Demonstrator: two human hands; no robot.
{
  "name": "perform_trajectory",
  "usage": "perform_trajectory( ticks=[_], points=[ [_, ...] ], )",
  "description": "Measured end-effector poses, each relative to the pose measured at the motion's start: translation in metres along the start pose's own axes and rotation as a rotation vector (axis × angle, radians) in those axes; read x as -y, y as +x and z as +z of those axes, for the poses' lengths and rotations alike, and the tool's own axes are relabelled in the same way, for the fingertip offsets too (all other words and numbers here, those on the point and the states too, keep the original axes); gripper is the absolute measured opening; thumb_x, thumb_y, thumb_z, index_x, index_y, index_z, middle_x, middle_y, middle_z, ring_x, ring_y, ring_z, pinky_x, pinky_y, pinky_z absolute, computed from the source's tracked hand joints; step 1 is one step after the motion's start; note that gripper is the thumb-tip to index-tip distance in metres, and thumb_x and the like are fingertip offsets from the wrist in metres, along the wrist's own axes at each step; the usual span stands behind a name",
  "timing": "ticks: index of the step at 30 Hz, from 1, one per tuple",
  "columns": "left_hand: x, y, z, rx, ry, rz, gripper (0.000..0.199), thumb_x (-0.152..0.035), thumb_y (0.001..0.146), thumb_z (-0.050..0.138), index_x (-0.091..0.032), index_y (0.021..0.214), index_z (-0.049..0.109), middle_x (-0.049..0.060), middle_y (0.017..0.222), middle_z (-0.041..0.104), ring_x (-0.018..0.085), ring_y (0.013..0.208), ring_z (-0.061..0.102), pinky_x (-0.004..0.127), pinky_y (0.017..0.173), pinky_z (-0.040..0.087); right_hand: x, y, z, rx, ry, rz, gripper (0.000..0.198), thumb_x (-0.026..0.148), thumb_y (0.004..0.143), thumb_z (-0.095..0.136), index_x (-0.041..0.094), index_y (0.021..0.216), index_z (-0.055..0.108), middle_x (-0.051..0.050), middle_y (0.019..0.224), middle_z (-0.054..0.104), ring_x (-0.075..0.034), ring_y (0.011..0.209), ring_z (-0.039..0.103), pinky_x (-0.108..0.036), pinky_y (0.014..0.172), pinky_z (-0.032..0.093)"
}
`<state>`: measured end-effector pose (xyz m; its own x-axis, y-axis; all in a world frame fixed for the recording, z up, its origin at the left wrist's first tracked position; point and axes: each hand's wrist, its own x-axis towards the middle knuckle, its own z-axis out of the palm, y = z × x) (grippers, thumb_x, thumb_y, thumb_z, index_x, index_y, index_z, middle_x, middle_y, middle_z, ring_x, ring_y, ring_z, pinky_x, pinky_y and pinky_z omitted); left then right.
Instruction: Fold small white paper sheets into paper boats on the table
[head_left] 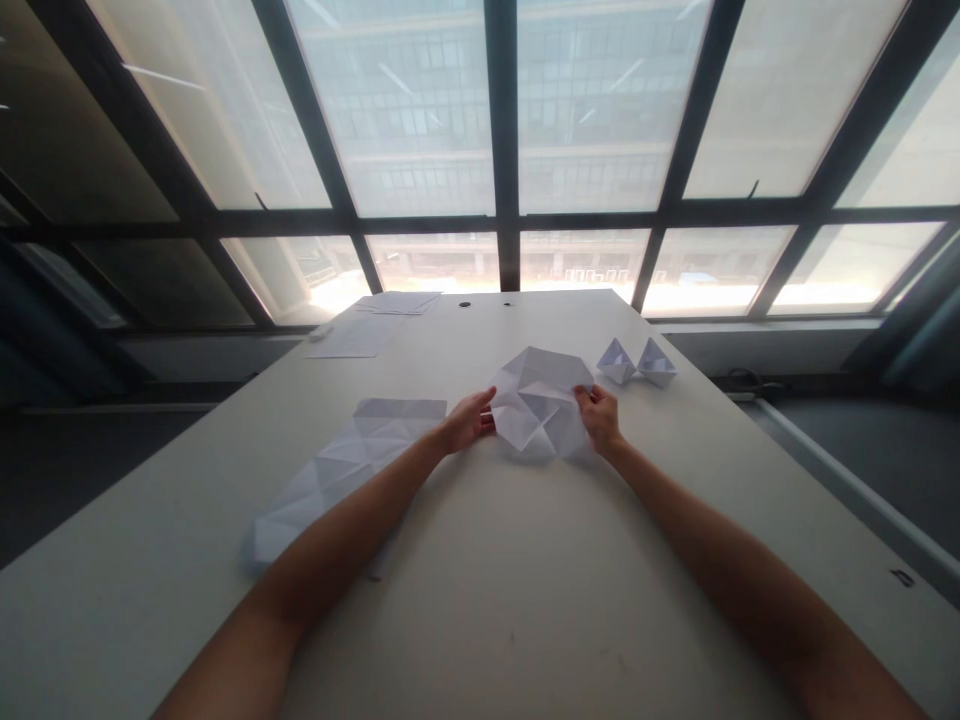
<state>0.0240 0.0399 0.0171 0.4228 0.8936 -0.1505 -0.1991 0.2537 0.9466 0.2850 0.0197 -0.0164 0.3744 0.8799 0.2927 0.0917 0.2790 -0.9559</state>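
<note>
A creased, partly folded sheet of white paper (536, 385) is held up just above the table, between my two hands. My left hand (469, 420) grips its left edge, thumb on top and the other fingers partly under the paper. At the right edge, my right hand (599, 415) pinches it between thumb and fingers. To the left lies a larger unfolded white sheet (337, 468) covered in crease lines, partly hidden behind my left forearm. Two folded paper boats, a nearer-left one (616, 362) and a right one (656, 364), stand beyond my right hand.
The white table (510, 600) stretches away toward a wall of windows. Several flat white sheets (352, 335) lie at its far left. A round dark hole (465, 304) shows near the far edge. A small dark object (902, 578) rests near the right edge.
</note>
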Motion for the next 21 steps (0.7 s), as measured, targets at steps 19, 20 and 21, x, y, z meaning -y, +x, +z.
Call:
perform_trajectory(
  ticks=[19, 20, 21],
  points=[
    [-0.104, -0.064, -0.051, -0.292, 0.786, 0.464, 0.059, -0.038, 0.086, 0.058, -0.022, 0.141, 0.049, 0.002, 0.079, 0.069, 0.012, 0.051, 0.056, 0.018, 0.044, 0.043, 0.028, -0.009, 0.015, 0.134, 0.304, 0.196, 0.044, 0.051, 0.062, 0.077, 0.014, 0.083, 0.069, -0.003, 0.068, 0.068, -0.013, 0.052, 0.054, -0.025, 0.048, 0.042],
    [-0.101, -0.072, -0.059, -0.304, 0.823, 0.444, 0.053, -0.040, 0.086, 0.057, -0.020, 0.135, 0.057, 0.002, 0.076, 0.069, 0.012, 0.049, 0.054, 0.019, 0.043, 0.042, 0.029, -0.014, 0.021, 0.160, 0.287, 0.213, 0.043, 0.051, 0.063, 0.076, 0.014, 0.084, 0.069, -0.002, 0.066, 0.067, -0.012, 0.050, 0.051, -0.024, 0.045, 0.039],
    [-0.097, -0.081, -0.067, -0.338, 0.862, 0.429, 0.048, -0.042, 0.086, 0.056, -0.019, 0.127, 0.064, 0.003, 0.075, 0.069, 0.012, 0.050, 0.055, 0.020, 0.044, 0.043, 0.031, -0.018, 0.028, 0.192, 0.266, 0.233, 0.043, 0.050, 0.064, 0.075, 0.013, 0.085, 0.069, -0.001, 0.064, 0.066, -0.011, 0.047, 0.049, -0.023, 0.042, 0.037]
  ],
)
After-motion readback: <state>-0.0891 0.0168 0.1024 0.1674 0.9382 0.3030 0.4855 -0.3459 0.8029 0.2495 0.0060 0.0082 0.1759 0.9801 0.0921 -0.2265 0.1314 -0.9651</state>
